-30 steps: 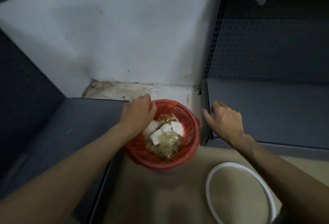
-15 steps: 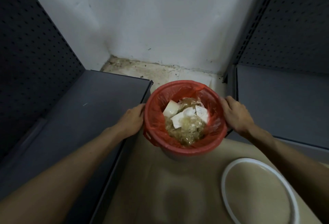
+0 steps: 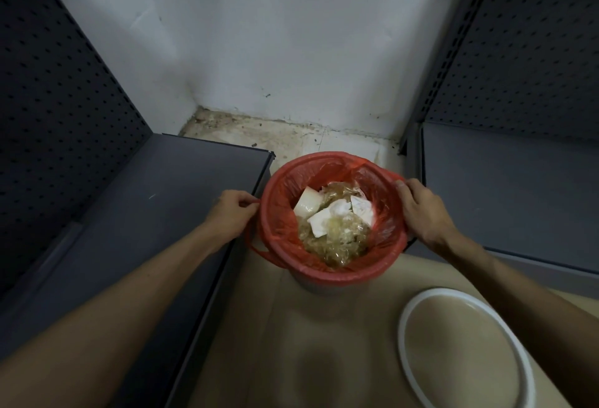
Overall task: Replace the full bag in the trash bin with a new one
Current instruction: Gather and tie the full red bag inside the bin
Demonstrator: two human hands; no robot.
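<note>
A small trash bin [image 3: 319, 286] stands on the floor between two shelf units, lined with a red plastic bag [image 3: 282, 213] folded over its rim. Inside lie crumpled white paper and yellowish clear wrap [image 3: 334, 229]. My left hand [image 3: 231, 213] is at the bin's left side, fingers pinched on a red handle loop of the bag. My right hand [image 3: 421, 213] grips the bag's edge at the right rim.
A white ring [image 3: 418, 307], the bin's loose rim, lies on the beige floor at lower right. Dark grey shelf bases [image 3: 155, 200] flank the bin left and right [image 3: 505, 187]. A white wall corner stands behind.
Both hands have closed on the bag's edges at the rim: the left has pulled a handle loop out sideways, the right has taken the right edge. The view has come nearer.
</note>
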